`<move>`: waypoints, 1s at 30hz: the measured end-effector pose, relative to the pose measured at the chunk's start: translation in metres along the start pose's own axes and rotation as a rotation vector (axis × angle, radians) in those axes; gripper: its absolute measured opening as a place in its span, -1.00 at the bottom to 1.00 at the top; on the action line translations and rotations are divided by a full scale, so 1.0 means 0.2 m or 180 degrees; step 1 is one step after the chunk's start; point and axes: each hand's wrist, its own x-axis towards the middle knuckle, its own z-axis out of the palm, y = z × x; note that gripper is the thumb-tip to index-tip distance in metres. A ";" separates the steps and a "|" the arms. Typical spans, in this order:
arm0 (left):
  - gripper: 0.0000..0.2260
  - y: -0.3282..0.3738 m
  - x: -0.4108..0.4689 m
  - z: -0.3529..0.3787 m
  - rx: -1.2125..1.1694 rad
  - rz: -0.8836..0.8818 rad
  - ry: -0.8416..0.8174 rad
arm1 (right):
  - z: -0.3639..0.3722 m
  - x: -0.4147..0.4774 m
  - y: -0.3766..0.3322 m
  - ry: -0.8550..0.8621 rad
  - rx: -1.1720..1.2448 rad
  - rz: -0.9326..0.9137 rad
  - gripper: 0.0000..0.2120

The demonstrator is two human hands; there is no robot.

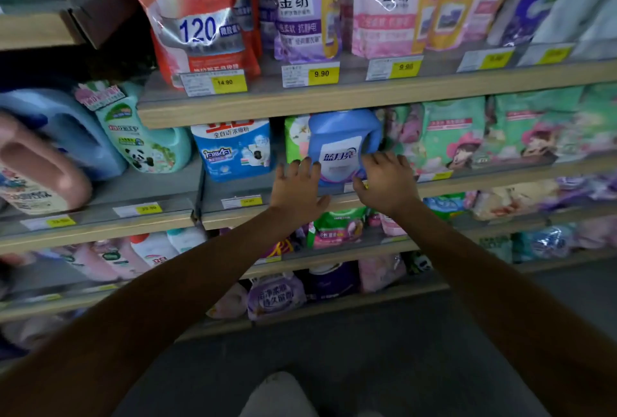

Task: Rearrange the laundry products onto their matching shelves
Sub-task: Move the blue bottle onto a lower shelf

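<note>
Though wedged among soft refill pouches on the middle shelf (434, 187), just above centre at about twelve o'clock, blue detergent bottle (344, 146) looks like rigid moulded plastic, likely full and heavy, smooth and a bit slippery on the label face. Best taken low on both flanks, or by the handle recess on its three o'clock side, rather than by the slick front. Stands upright, base at the shelf lip, green pouch (295, 139) tucked behind at nine o'clock, pink-and-green bags (454, 131) crowding three o'clock. Left hand (298, 187) spread wide, fingers splayed, fingertips at or just touching the bottle's lower nine o'clock edge, gripping nothing. Right hand (387, 181) loosely open, fingers curled over the lower three o'clock corner, resting on it without a closed grasp. Probably about to clamp and lift.
</note>
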 end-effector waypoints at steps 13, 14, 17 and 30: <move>-0.27 0.05 0.35 0.26 -0.0687 -0.0653 0.0022 | 0.26 0.24 0.20 -0.0238 0.0404 0.0638 -0.43; -0.24 0.05 0.37 0.28 -0.0811 -0.0745 0.0032 | 0.28 0.27 0.20 -0.0180 0.0569 0.0738 -0.35; -0.14 0.05 0.46 0.32 -0.1254 -0.1026 0.0046 | 0.36 0.36 0.23 0.0011 0.1210 0.1025 -0.11; -0.18 -0.03 0.73 0.51 -0.3992 -0.0947 0.0590 | 0.56 0.64 0.40 -0.0265 0.3807 0.1063 -0.12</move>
